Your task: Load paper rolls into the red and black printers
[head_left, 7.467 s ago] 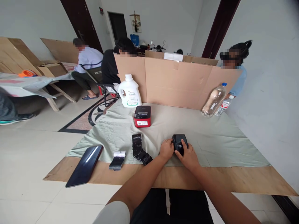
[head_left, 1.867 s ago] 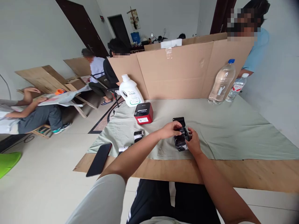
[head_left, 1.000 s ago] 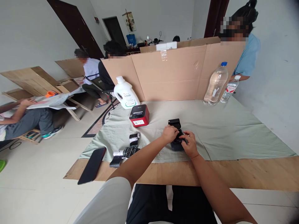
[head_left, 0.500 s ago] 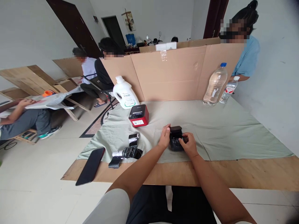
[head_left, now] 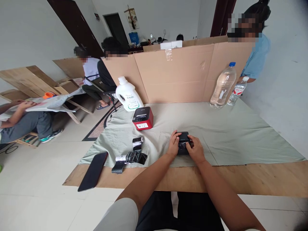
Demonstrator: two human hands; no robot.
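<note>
Small black printer point(head_left: 183, 138) sits btwn both hands, left hand point(head_left: 173, 143) & right hand point(head_left: 196, 150) clamped on its sides.

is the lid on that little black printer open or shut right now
Shut: the black printer's lid lies flat on its body, with the left hand and right hand pressing.

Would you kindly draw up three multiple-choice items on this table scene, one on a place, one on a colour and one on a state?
1. Where does the red printer stand?
A. just in front of the white jug
B. beside the clear bottles
C. on the floor

2. What colour is the cap of the large clear bottle?
A. red
B. blue
C. green

3. How is the small black device held?
A. it lies untouched
B. by one hand only
C. between the left hand and the right hand

Answers:
1 A, it sits on the cloth close before the jug.
2 B, the cap shows blue.
3 C, both hands grip its sides.
</note>
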